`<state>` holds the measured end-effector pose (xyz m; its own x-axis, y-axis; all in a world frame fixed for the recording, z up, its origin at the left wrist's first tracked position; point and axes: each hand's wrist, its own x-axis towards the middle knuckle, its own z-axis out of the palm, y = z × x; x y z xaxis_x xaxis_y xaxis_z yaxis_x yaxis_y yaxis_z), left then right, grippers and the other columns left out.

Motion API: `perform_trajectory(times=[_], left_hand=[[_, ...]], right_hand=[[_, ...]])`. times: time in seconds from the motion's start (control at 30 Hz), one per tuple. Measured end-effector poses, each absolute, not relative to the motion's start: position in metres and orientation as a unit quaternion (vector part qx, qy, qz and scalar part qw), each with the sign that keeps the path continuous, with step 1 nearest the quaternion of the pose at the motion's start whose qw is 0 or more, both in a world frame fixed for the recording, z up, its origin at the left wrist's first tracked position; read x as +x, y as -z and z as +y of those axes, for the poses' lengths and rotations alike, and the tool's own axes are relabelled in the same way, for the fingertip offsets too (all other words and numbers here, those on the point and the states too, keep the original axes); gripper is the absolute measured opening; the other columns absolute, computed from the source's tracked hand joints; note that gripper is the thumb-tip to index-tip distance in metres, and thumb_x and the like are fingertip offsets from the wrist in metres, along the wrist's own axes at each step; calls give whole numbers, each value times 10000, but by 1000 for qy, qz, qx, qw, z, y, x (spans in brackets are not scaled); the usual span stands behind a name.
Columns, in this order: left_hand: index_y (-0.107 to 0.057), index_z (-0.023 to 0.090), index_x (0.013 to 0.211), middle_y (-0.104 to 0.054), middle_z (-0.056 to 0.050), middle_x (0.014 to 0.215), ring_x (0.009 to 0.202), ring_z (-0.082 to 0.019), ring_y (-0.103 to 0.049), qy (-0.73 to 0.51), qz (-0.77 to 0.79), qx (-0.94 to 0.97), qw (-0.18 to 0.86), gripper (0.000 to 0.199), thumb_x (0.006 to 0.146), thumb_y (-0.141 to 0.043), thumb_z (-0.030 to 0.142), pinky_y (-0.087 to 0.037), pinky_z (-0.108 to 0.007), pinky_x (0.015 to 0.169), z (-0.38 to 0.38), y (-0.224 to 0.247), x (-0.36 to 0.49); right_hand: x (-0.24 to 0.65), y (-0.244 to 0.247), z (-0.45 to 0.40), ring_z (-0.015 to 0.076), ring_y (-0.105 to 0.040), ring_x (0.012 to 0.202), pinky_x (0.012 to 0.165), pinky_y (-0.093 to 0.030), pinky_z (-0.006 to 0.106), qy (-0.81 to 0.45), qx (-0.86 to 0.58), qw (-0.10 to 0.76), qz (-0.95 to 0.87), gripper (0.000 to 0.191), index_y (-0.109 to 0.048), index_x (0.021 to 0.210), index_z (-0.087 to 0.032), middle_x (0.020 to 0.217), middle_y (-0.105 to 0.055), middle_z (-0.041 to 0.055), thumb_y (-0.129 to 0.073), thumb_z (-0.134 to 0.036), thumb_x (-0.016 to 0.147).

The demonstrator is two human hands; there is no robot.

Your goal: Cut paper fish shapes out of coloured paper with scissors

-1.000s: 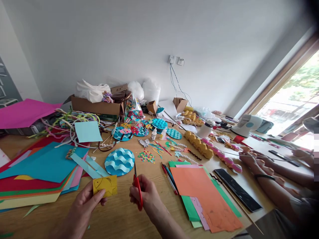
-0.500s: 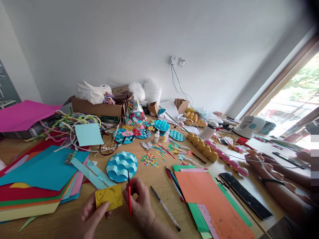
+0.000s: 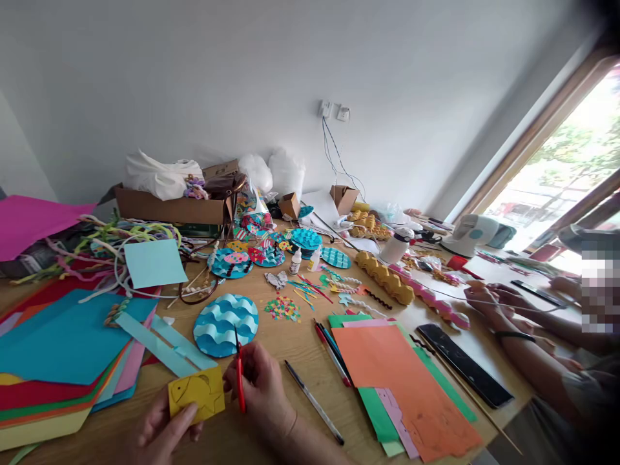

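Pinching the yellow fish paper (image 3: pixel 196 394) in my left hand (image 3: pixel 162 429), I grip red scissors (image 3: pixel 239 374) in my right hand (image 3: pixel 261 387), blades seemingly closed, upright beside its edge.

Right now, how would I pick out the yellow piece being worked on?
Start at the wooden table, near edge, just below the round blue wave disc. The left hand pinches a small yellow card beside the red scissors in the right hand. Only it bears a pencilled fish outline.
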<state>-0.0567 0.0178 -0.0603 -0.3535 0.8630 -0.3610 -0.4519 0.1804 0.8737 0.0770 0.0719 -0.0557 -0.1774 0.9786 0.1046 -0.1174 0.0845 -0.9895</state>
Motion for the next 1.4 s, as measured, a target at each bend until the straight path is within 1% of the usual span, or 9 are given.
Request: perform_trajectory(times=[0.07,0.3,0.47,0.57,0.67,0.87,1.07,1.2,1.4], left_hand=[[-661,235,656,-681,54,587,504,-175,-560,-604,550,191,545,444,305,-896,373,-497,-262,453,18,59,-61],[-666,234,714,-644,63,560,534,-151,-538,-587,556,272,521,372,413,-853,347,-488,-212,483,18,41,-62],[-655,232,741,-653,45,596,559,-172,-542,-544,567,316,531,369,421,-817,320,-478,-231,460,30,26,-53],[-635,225,697,-652,34,614,608,-185,-553,-540,553,334,540,337,418,-806,307,-494,-242,480,37,20,-44],[-643,221,724,-649,36,643,628,-185,-554,-550,555,314,539,351,416,-796,288,-510,-253,506,39,14,-34],[-628,212,663,-628,40,596,556,-152,-515,-557,552,312,537,306,426,-805,288,-484,-240,483,32,14,-29],[-679,255,858,-667,31,712,613,-164,-559,-559,511,343,555,359,554,-791,410,-500,-251,548,27,27,-35],[-704,237,766,-652,20,639,579,-161,-536,-556,530,356,533,337,511,-800,436,-468,-235,504,31,35,-40],[-704,213,677,-647,12,597,575,-173,-529,-545,567,369,496,259,494,-776,381,-462,-245,498,35,35,-44]], right_hand=[[76,55,74,97,-495,422,447,-409,208,-569,-392,505,-516,276,-428,681,-222,503,-489,-77,-685,-319,656],[83,39,77,105,-528,449,397,-356,184,-650,-345,497,-460,445,-436,701,-214,546,-526,-66,-795,-429,549],[87,34,76,73,-444,459,419,-383,187,-673,-330,499,-435,503,-453,692,-207,585,-514,-71,-828,-452,463],[89,33,76,60,-410,470,443,-358,180,-675,-329,503,-427,490,-454,689,-201,587,-505,-77,-843,-390,458],[91,30,77,57,-390,482,457,-332,176,-674,-329,507,-425,480,-447,682,-201,573,-487,-86,-842,-348,453],[91,23,76,61,-357,472,443,-284,181,-668,-330,502,-439,434,-435,661,-203,539,-469,-95,-817,-285,471],[90,24,74,67,-339,492,460,-267,190,-643,-347,519,-444,385,-424,662,-204,550,-440,-91,-775,-283,526],[87,28,73,74,-347,505,468,-258,196,-634,-351,519,-453,364,-429,662,-205,557,-432,-86,-760,-284,533],[83,34,72,75,-344,506,469,-249,199,-624,-356,510,-473,328,-432,639,-202,549,-425,-85,-736,-240,525]])
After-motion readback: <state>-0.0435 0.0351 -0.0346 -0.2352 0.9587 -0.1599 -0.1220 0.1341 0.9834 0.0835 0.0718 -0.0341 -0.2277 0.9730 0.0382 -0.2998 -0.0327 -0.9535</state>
